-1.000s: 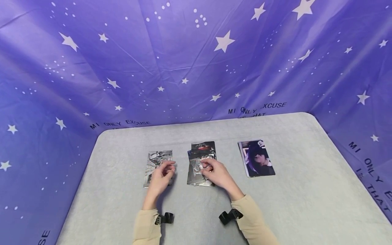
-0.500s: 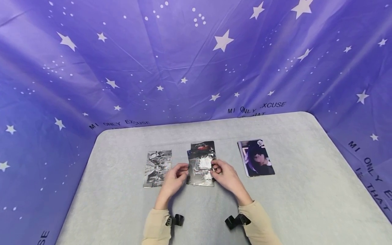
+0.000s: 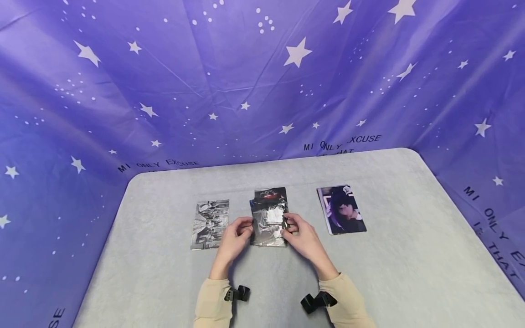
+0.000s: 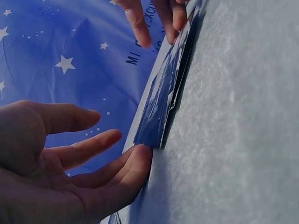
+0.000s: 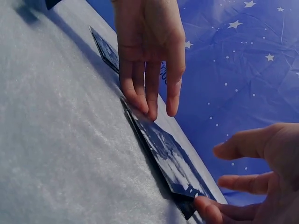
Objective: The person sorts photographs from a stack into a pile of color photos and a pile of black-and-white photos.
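The middle pile of glossy photo cards (image 3: 268, 225) lies on the table, its top card dark and grey with bright glare. A card with a red patch (image 3: 270, 194) sticks out beyond its far edge. My left hand (image 3: 236, 238) touches the pile's left edge with its fingertips. In the left wrist view its thumb stands apart from the fingers. On the opposite side my right hand (image 3: 302, 234) has its fingertips at the right edge, the thumb held away from the cards in the right wrist view. From the side, the pile's lower cards show slightly out of line.
Left of my left hand lies a pile of black-and-white photo cards (image 3: 210, 225). A pile topped by a purple, dark-haired portrait card (image 3: 342, 209) sits at the right. The grey cloth-covered table (image 3: 410, 255) ends at a purple star-patterned curtain (image 3: 246, 82).
My left hand has moved right, from over the black-and-white cards to the middle pile's left edge. My right hand has slid from the top of the middle pile to its right edge.
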Available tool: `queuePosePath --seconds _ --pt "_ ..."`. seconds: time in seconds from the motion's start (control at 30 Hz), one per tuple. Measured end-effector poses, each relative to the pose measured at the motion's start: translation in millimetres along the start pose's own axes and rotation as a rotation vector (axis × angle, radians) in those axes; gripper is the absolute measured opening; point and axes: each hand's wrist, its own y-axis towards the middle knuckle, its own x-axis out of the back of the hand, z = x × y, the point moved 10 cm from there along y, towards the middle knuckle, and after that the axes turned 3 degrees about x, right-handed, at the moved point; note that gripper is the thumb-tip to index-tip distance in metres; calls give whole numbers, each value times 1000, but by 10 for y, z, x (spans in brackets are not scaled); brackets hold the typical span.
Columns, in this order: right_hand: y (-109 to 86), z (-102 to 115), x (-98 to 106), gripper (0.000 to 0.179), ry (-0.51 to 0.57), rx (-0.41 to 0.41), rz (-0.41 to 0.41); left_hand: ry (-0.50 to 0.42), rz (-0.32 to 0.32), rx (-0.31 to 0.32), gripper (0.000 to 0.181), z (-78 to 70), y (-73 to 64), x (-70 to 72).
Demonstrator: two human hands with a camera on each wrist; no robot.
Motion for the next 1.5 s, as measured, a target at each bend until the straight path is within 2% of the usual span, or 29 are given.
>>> queuePosePath --seconds 0.13,0.33,0.5,0.67,0.8,1.13,1.5 --pt "7 2 -23 44 28 8 4 -42 5 19 29 10 2 -9" --pt "28 -43 -41 47 88 -7 -10 -204 59 92 37 44 -3 -46" --pt "51 -123 -68 48 249 -54 -27 -321 89 136 44 59 -11 -84" --pt "60 -175 -147 48 428 -103 5 -408 67 158 49 154 -5 -72" --pt "77 -183 -194 50 493 -123 29 -445 54 165 53 202 7 -36" --pt "190 -96 -232 46 477 -90 40 -486 48 160 53 260 7 70" --pt "330 37 -397 47 481 -43 106 -475 29 166 58 284 29 273"
